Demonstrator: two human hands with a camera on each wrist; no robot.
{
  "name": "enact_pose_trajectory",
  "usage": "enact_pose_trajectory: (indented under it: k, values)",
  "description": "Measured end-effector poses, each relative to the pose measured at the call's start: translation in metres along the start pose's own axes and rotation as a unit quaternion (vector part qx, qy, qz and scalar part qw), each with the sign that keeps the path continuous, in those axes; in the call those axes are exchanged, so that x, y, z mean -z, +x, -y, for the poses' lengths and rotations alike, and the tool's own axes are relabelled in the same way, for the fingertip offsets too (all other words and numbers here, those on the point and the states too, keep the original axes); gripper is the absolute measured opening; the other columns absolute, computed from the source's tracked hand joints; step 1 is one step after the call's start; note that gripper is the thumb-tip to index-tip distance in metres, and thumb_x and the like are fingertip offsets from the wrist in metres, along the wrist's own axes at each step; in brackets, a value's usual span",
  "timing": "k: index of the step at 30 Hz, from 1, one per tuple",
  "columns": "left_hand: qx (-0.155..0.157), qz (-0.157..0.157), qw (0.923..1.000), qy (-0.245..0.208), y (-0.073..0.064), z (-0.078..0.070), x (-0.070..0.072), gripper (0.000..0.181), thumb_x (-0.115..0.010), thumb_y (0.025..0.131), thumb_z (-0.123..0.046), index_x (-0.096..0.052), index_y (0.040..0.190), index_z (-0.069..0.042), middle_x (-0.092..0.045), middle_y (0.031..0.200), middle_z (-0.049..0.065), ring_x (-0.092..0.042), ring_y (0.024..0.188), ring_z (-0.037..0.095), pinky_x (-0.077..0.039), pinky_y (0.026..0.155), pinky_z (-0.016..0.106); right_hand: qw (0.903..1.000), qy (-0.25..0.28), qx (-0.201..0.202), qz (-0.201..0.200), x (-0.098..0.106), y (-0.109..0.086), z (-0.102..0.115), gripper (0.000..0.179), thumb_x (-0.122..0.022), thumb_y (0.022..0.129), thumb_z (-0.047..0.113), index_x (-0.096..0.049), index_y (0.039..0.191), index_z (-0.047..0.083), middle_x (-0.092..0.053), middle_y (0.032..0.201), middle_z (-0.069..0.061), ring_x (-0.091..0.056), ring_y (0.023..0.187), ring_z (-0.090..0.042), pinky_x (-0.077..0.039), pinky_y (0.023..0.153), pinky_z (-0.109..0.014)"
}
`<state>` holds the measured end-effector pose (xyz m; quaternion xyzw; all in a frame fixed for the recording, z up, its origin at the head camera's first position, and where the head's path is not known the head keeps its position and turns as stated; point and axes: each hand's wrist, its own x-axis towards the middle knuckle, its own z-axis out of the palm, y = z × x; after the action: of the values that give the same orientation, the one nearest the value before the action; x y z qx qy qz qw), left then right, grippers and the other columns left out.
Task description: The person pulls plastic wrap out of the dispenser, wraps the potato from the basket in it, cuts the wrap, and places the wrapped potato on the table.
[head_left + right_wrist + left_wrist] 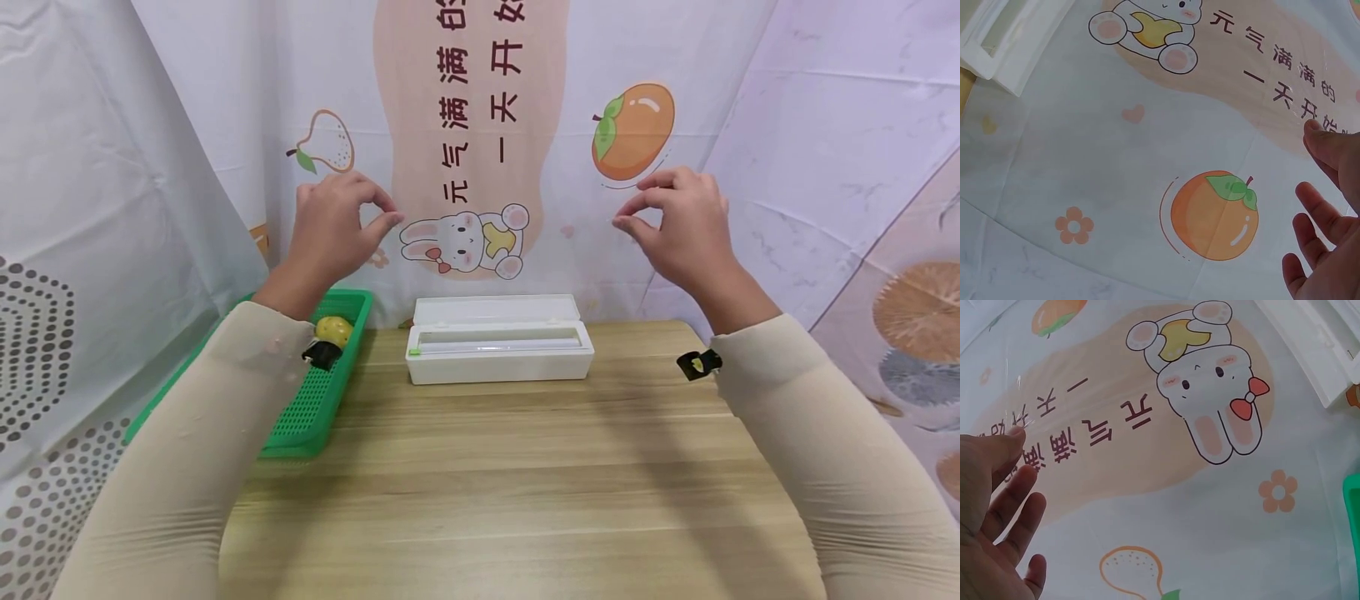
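Both hands are raised in front of the printed curtain, well apart and at about the same height. My left hand [330, 223] pinches one edge of clear cling film [1017, 403] between thumb and forefinger. At the right, the thumb and fingertips of my right hand [686, 229] pinch the other side. The film is nearly invisible in the head view; creases and glints show by the thumbs in both wrist views. Below, on the table, stands a white cling film dispenser box [498, 368] with its lid [497, 310] up and a roll [498, 344] inside.
A green plastic basket [324, 421] sits at the table's left, partly behind the left forearm, with a yellow potato [333, 331] in it. The wooden table [510, 483] reaches back to the curtain [577, 275], which has cartoon prints.
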<state>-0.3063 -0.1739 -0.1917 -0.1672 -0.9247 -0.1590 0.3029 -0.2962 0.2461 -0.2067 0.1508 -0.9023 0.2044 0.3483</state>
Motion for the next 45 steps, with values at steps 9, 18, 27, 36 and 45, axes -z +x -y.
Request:
enact_pose_trajectory:
  k: [9, 18, 27, 36, 45]
  values:
    - [-0.007, -0.005, 1.0000, -0.002, -0.002, -0.003, 0.009, 0.028, -0.072, 0.097, -0.038, -0.076, 0.106, -0.012, -0.069, 0.127, 0.010, -0.055, 0.130, 0.032, -0.032, 0.107, 0.060, 0.9999, 0.008, 0.003, -0.011, 0.008, -0.001, 0.003, 0.019, -0.080, 0.092, 0.025, -0.082, 0.099, 0.008, -0.063, 0.132, -0.012, -0.045, 0.128, -0.042, -0.028, 0.107, -0.064]
    - [-0.034, -0.020, 0.9992, -0.008, -0.013, -0.009, 0.019, 0.025, -0.072, 0.097, -0.037, -0.076, 0.102, -0.013, -0.070, 0.122, 0.009, -0.056, 0.127, 0.031, -0.030, 0.107, 0.060, 0.9986, 0.027, 0.030, -0.033, 0.015, -0.011, 0.004, 0.017, -0.082, 0.090, 0.021, -0.082, 0.097, 0.006, -0.064, 0.129, -0.015, -0.047, 0.127, -0.041, -0.029, 0.107, -0.060]
    - [-0.062, -0.049, 0.9968, -0.014, -0.025, -0.013, 0.027, 0.023, -0.073, 0.097, -0.036, -0.075, 0.098, -0.013, -0.071, 0.116, 0.008, -0.058, 0.121, 0.028, -0.033, 0.103, 0.058, 0.9970, 0.032, 0.051, -0.048, 0.025, -0.021, 0.006, 0.016, -0.084, 0.088, 0.021, -0.082, 0.095, 0.007, -0.065, 0.129, -0.015, -0.048, 0.127, -0.039, -0.030, 0.104, -0.055]
    - [-0.094, -0.085, 0.9906, -0.052, -0.039, -0.014, 0.032, 0.019, -0.079, 0.092, -0.027, -0.075, 0.093, -0.009, -0.070, 0.106, 0.009, -0.061, 0.114, 0.029, -0.031, 0.097, 0.054, 0.9930, 0.042, 0.085, -0.072, 0.034, -0.034, 0.013, 0.013, -0.088, 0.083, 0.017, -0.082, 0.091, 0.007, -0.066, 0.126, -0.014, -0.048, 0.122, -0.040, -0.031, 0.097, -0.051]
    - [-0.126, -0.103, 0.9847, -0.061, -0.056, -0.017, 0.039, 0.017, -0.082, 0.090, -0.025, -0.076, 0.091, -0.009, -0.072, 0.102, 0.009, -0.062, 0.110, 0.028, -0.032, 0.092, 0.054, 0.9888, 0.043, 0.117, -0.082, 0.045, -0.051, 0.019, 0.011, -0.088, 0.083, 0.012, -0.083, 0.091, 0.009, -0.066, 0.122, -0.016, -0.049, 0.121, -0.041, -0.032, 0.095, -0.050]
